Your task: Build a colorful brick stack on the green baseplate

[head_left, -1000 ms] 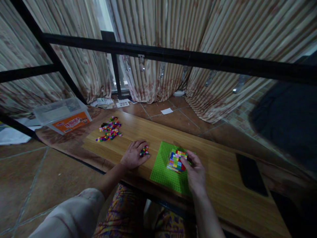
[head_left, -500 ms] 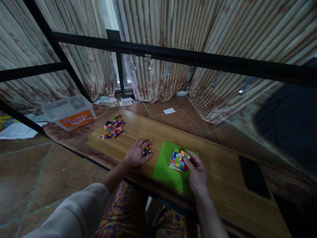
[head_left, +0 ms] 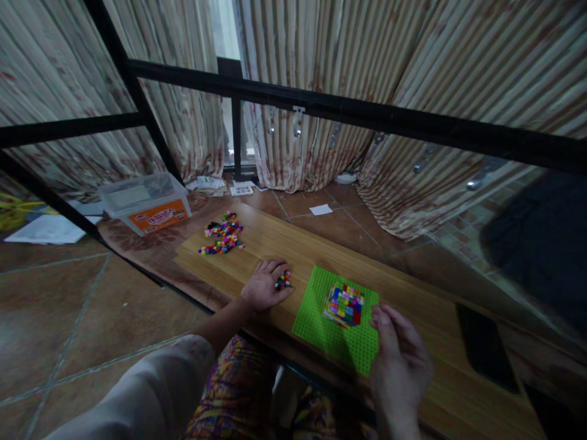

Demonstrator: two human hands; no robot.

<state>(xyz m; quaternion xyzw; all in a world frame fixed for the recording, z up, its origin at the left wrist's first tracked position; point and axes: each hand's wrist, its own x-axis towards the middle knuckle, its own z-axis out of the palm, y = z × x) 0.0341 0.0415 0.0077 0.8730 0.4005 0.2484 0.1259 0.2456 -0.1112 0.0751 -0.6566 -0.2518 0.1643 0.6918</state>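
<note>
A multicoloured block of stacked toy bricks [head_left: 347, 304] stands on the green baseplate [head_left: 316, 287] atop the wooden board. My right hand [head_left: 398, 354] hovers at the baseplate's right edge, apart from the stack, with thumb and fingertips pinched together. Whatever they may hold is too small to make out. My left hand [head_left: 266, 286] lies on the board left of the baseplate, fingers spread around a small heap of loose toy bricks [head_left: 283, 280]. Farther left lies a larger pile of loose bricks [head_left: 222, 235] in many colours.
A clear plastic tub [head_left: 147, 201] with an orange label stands beyond the board's left end. A dark flat object [head_left: 486, 345] lies at the right of the board [head_left: 426, 305]. Black metal bars [head_left: 330, 110] cross ahead of striped curtains [head_left: 293, 36].
My right hand has left the brick stack and moved right and toward me, still pinched. My left hand stays by the small heap. The whole view has shifted slightly.
</note>
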